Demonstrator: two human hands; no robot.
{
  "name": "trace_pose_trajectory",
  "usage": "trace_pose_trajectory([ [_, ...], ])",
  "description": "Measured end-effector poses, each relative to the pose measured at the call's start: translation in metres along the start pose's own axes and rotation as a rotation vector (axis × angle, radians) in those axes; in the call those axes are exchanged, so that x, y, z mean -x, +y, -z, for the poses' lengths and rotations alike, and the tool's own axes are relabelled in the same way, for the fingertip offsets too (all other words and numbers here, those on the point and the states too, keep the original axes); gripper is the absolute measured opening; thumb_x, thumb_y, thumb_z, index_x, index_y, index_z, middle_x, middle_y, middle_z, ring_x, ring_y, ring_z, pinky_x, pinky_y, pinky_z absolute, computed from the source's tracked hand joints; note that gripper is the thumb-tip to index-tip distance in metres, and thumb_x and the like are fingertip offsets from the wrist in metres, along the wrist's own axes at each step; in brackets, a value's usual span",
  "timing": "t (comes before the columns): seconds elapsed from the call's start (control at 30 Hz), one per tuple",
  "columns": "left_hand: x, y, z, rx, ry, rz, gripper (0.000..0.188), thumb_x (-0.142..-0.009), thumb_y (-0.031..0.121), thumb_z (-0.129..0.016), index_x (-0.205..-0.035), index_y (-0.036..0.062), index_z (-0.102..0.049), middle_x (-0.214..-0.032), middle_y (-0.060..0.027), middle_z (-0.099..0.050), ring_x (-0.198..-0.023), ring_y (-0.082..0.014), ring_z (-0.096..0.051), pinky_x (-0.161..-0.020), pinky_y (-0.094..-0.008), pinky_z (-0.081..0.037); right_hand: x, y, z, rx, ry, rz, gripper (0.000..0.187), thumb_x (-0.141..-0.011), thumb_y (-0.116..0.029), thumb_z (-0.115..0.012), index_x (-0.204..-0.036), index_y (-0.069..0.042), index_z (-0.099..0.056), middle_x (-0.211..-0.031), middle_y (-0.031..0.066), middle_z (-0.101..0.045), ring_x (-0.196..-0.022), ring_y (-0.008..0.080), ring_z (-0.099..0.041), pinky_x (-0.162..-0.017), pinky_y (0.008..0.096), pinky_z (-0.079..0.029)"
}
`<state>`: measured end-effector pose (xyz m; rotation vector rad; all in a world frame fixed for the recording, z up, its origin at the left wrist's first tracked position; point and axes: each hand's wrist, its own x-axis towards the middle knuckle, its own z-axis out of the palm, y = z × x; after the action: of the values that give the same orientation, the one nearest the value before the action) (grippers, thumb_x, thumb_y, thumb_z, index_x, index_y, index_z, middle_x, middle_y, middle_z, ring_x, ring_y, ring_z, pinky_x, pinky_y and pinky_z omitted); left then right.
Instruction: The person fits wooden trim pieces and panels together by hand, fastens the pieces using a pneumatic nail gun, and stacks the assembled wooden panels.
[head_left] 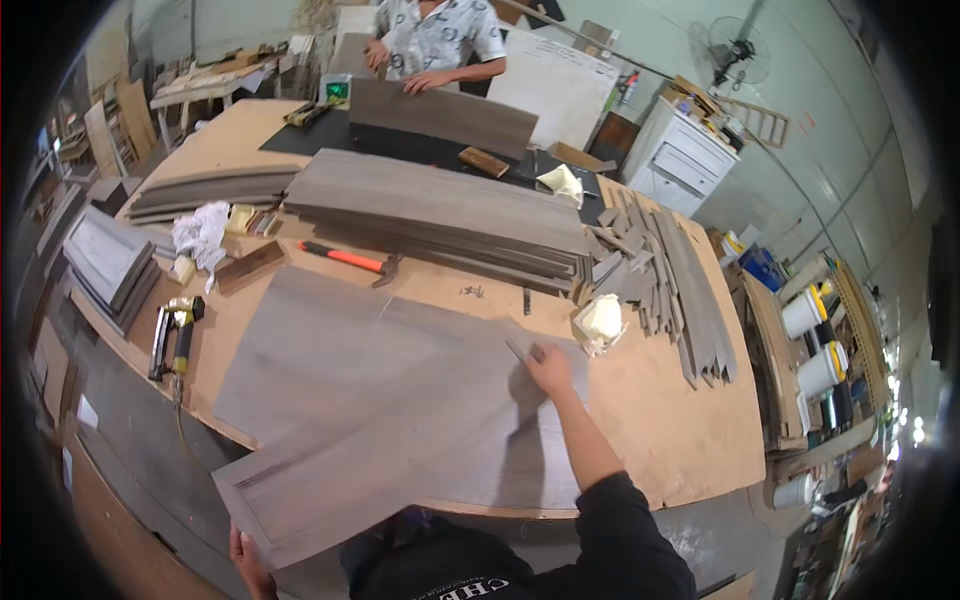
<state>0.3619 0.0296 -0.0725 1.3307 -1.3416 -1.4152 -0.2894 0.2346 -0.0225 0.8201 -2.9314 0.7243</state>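
A long grey-brown wood panel (340, 485) lies slanted over a larger flat sheet of the same colour (320, 350), its near left end overhanging the table edge. My left hand (247, 562) grips that overhanging end from below, fingers partly hidden. Over the right part of the larger sheet, my right hand (550, 369) is closed around a small, thin grey strip (515, 348). The strip's exact kind cannot be made out. Just beyond that hand, a pale yellowish lump on crumpled plastic (601, 320) rests on the table.
Beyond lie an orange-handled hammer (345, 257), stacked boards (430, 210) and loose strips (660, 275). A nail gun (178, 335) with a hose sits at the left, near stacked curved panels (110, 265). Across the table, another person (440, 45) holds a board (440, 115) upright.
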Motion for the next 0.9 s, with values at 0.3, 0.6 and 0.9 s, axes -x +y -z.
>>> trace_pose_trajectory([
  [0.3,0.068,0.008,-0.051,0.138,0.187,-0.075,0.043,-0.097,0.013,-0.044,-0.136,-0.0054,-0.041,-0.132,-0.0156,-0.050,-0.117,-0.0218,-0.050,-0.100,-0.0336,-0.039,0.025,-0.202,-0.072,-0.267,-0.084,0.592,0.052,-0.074,-0.021,-0.072,-0.121,-0.009,-0.056,-0.124,0.0173,-0.054,-0.116,0.0367,-0.049,-0.099,0.0439,-0.040],
  [0.6,0.023,0.045,-0.095,0.375,0.337,0.009,0.042,-0.092,0.007,-0.054,-0.131,-0.0071,-0.048,-0.125,-0.0114,-0.057,-0.110,-0.0149,-0.054,-0.097,-0.0267,-0.040,0.206,-0.310,-0.068,-0.506,-0.720,1.268,0.063,-0.065,-0.034,-0.078,-0.120,-0.011,-0.058,-0.126,0.0125,-0.054,-0.121,0.0342,-0.048,-0.102,0.0482,-0.037],
  [0.9,0.034,0.034,-0.061,0.507,0.117,0.163,0.042,-0.097,0.023,-0.052,-0.131,-0.0015,-0.051,-0.105,-0.0078,-0.064,-0.083,-0.0103,-0.063,-0.074,-0.0238,-0.050,0.252,-0.346,-0.093,-0.414,-0.738,1.403,0.061,-0.063,-0.026,-0.079,-0.118,-0.013,-0.058,-0.122,0.0109,-0.054,-0.113,0.0332,-0.050,-0.096,0.0438,-0.040],
])
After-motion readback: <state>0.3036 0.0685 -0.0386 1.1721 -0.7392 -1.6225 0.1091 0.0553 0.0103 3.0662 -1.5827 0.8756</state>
